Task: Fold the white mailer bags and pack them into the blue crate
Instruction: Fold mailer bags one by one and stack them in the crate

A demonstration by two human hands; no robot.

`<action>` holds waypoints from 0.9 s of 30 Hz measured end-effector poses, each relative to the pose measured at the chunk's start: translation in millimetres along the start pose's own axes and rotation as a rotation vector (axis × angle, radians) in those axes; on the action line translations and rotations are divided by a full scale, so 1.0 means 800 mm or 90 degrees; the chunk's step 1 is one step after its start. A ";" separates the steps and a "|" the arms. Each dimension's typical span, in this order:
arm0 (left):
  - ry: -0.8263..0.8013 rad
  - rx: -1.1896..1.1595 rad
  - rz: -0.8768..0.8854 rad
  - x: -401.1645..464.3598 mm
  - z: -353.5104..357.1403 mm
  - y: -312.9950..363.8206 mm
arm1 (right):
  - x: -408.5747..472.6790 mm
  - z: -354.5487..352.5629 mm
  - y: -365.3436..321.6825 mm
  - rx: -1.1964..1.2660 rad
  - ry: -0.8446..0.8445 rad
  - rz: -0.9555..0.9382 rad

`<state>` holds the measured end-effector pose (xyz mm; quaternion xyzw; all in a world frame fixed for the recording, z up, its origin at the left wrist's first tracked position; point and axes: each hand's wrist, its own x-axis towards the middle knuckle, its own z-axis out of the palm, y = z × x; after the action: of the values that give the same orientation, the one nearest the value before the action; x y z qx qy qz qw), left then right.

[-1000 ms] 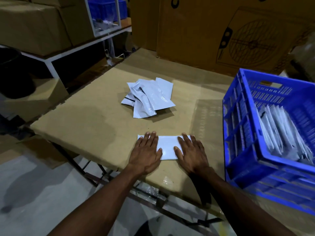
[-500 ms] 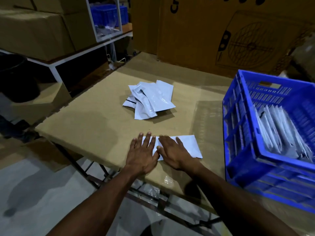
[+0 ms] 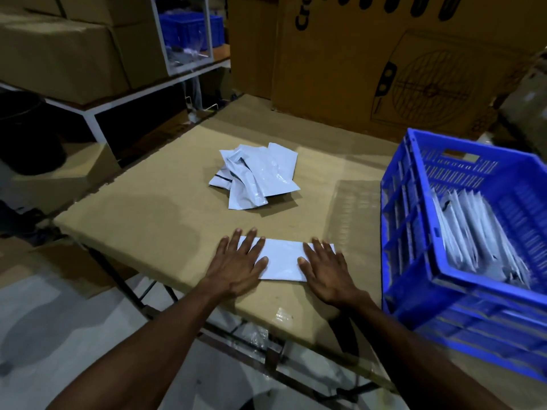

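Observation:
A folded white mailer bag lies flat near the front edge of the cardboard-covered table. My left hand presses its left end with straight, spread fingers. My right hand presses its right end the same way. A loose pile of unfolded white mailer bags sits at the table's middle. The blue crate stands at the right, tilted toward me, with several folded white bags standing on edge inside.
Large cardboard boxes rise behind the table. A white metal shelf at the left carries more boxes and a clear bin with blue crates. The table's front edge drops to a grey floor.
My right hand slid from beside my left hand out to the right end of the bag, smoothing it flat. My left hand stayed on the left end.

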<state>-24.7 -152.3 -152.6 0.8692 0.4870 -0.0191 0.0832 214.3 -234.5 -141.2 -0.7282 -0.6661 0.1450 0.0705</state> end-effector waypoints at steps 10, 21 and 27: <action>0.162 -0.296 0.129 0.003 -0.009 0.106 | 0.004 0.000 -0.006 0.060 0.130 -0.172; 0.106 -0.029 0.047 -0.003 0.015 0.064 | -0.012 0.015 0.004 -0.068 0.093 -0.048; 0.075 0.006 -0.011 -0.015 0.009 0.040 | -0.009 -0.008 -0.006 -0.076 0.020 0.003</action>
<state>-3.3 -180.3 -154.1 0.8651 0.4983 0.0292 0.0497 210.8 -240.9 -132.9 -0.7348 -0.6707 0.0940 0.0368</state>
